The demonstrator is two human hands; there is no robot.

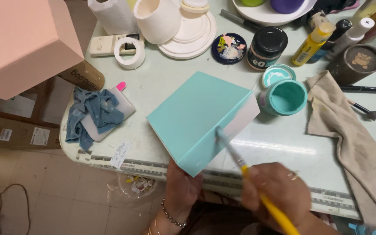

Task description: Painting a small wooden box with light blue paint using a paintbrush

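Left hand [183,187]: mine, coming up from the bench's near edge, gripping the turquoise box [196,119] at its lowest corner from underneath. Fingers are hidden behind the box, but it's a firm hold.

Right hand [279,193]: clenched around a yellow-handled brush [240,161], which blurs across the frame.

Brush tip: it's touching the box's right-hand face, right where turquoise meets the unpainted white patch [246,115].

Box position: up and ahead of both hands, over the pale green bench [283,143], tilted with one corner pointing down at me. Its broad turquoise face looks up and left.

Key relation: the brush's long axis runs from lower right to upper left, from my right hand into the box. My left hand is the closer one, in direct contact; my right reaches it only through the brush.

Paint: one open turquoise jar [283,96] just right of the box, its lid [278,75] lying behind it.

Count: one box in hand, one brush in hand, one open jar, one black-lidded jar [266,47], one tape roll [129,52], one blue rag [92,114] on the left, one beige cloth [353,143] on the right, one pink box [22,43] at far left.
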